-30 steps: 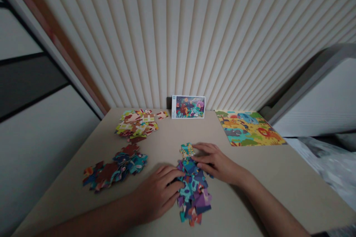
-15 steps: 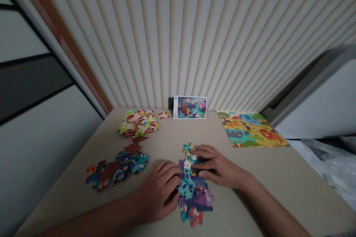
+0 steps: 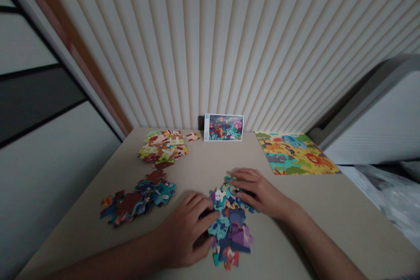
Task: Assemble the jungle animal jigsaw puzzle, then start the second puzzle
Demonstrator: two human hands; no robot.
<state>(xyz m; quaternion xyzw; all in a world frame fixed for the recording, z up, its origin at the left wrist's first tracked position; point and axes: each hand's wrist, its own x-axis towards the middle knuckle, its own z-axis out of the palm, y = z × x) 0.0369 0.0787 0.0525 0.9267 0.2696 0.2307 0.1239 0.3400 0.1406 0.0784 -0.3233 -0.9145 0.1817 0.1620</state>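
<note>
A partly joined jigsaw puzzle (image 3: 234, 227) in teal, purple and red lies on the table in front of me. My left hand (image 3: 193, 227) rests along its left side, fingers bent and thumb apart, fingertips touching the pieces. Over the upper right part, my right hand (image 3: 254, 188) has its fingers on a joined group of teal and yellow puzzle pieces (image 3: 231, 187), partly covering them. That group slants away from the lower section. A white animal shows on a piece (image 3: 219, 195) between the hands.
Left of my hands lies a pile of dark blue and brown puzzle pieces (image 3: 141, 201). Behind it is a lighter green and brown pile (image 3: 162, 146). A picture card (image 3: 225, 127) stands at the pleated screen (image 3: 183, 43). A safari animal picture (image 3: 295, 153) lies at the back right.
The upper group of pieces has shifted and turned to the right under my right hand, spreading from the lower section. My left hand has stayed nearly in place, its index finger reaching slightly further right.
</note>
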